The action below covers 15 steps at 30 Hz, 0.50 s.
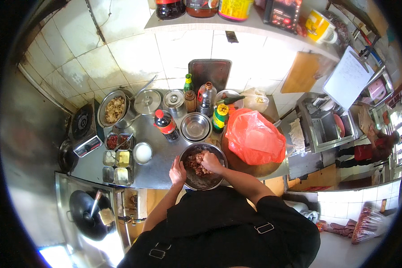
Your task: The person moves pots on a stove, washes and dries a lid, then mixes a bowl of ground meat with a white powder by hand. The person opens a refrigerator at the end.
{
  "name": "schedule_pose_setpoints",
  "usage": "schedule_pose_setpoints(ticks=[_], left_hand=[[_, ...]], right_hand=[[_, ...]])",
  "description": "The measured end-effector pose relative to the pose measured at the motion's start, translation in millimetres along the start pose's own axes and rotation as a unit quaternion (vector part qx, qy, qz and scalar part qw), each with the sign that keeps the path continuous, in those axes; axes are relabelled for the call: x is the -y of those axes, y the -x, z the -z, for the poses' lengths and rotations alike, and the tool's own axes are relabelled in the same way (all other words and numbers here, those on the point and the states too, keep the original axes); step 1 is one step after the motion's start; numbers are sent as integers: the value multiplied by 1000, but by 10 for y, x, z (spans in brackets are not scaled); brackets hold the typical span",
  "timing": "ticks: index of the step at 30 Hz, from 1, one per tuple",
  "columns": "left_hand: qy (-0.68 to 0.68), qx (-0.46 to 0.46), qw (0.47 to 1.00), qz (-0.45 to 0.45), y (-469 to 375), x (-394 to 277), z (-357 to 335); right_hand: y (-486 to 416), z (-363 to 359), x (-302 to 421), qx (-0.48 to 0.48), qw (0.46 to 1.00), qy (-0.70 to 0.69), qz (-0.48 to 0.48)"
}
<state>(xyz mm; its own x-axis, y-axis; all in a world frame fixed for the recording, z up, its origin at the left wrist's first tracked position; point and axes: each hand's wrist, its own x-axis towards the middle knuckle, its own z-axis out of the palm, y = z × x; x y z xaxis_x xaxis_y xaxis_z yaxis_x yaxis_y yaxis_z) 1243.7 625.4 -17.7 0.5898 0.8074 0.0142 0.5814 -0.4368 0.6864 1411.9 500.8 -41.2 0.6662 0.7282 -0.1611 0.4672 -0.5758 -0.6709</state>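
A large stainless steel mixing bowl stands at the front edge of the steel counter, directly before me. Chunks of raw meat lie in it, and wet residue smears its inner wall. My left hand holds the bowl's left rim, its fingers along the outside. My right hand is inside the bowl, fingers curled into the meat; the fingertips are partly hidden. Just behind the bowl are nested empty steel bowls. A red plastic bag rests on a round wooden chopping board to the right.
A red-capped sauce bottle and a yellow-capped green bottle stand behind the bowl. Leftward are a bowl of white granules, seasoning containers and a strainer of food. A wok sits lower left; another person stands far right.
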Motion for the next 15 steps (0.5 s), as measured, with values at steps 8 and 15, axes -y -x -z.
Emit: schedule_pose_setpoints(ticks=[8,15], left_hand=[[4,-25,999,-28,5,43,-40],[20,-11,1000,-5,1,-20,13]], right_hand=[[336,569,392,26,988,109,105],[246,763,515,225,926,-260,158]])
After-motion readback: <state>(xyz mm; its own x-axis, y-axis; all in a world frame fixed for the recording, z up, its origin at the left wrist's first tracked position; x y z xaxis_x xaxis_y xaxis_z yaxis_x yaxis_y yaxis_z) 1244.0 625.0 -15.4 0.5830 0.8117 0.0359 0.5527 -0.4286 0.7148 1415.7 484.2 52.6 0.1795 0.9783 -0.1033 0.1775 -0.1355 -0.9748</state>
